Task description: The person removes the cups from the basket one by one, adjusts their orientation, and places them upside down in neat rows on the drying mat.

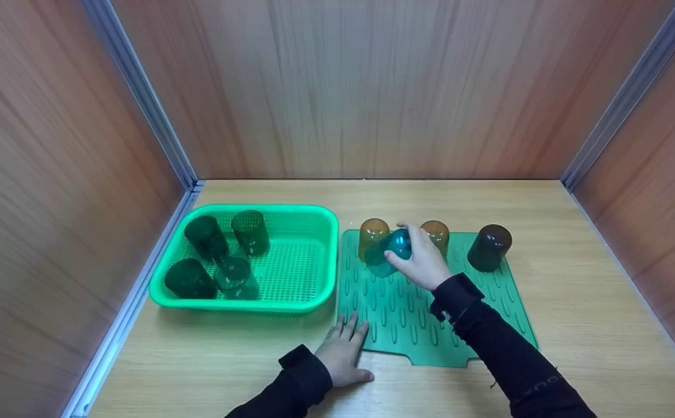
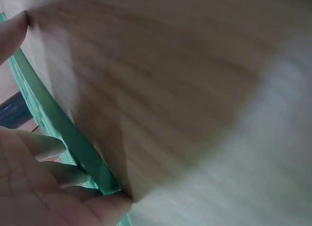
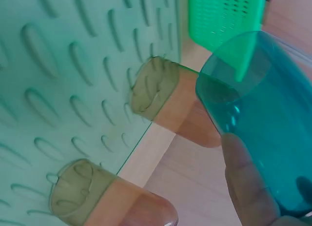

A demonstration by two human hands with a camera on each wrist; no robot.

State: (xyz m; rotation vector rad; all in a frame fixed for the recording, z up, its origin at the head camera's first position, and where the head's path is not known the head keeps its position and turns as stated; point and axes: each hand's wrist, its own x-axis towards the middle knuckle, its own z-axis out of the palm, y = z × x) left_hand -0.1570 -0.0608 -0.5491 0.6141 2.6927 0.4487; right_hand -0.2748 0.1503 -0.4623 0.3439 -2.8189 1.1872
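The person's right hand (image 1: 422, 261) pinched a translucent teal-blue plastic cup (image 1: 388, 253) between thumb and fingers. The cup hung tilted above a green rectangular mat with raised oval ridges (image 1: 424, 325), its mouth aimed down and to the left, and the right wrist view showed it apart from the mat. Just beside it, a translucent amber cup (image 1: 372, 229) stood upside down near the mat's back edge; a second amber cup (image 1: 438, 232), also inverted, stood partly behind the right hand. A dark brown, nearly opaque cup (image 1: 490, 247) stood mouth down by the mat's right edge.

The left hand (image 1: 340, 354) lay with its fingers straight and somewhat spread, the thumb on the pale wooden tabletop (image 1: 227, 354) and the fingertips at the mat's left edge near its front corner. Black long sleeves (image 1: 506, 348) covered both arms.

To the left of the mat sat a bright green plastic basket (image 1: 244, 305), with several dark translucent cups (image 1: 250, 232) lying and leaning in its left half
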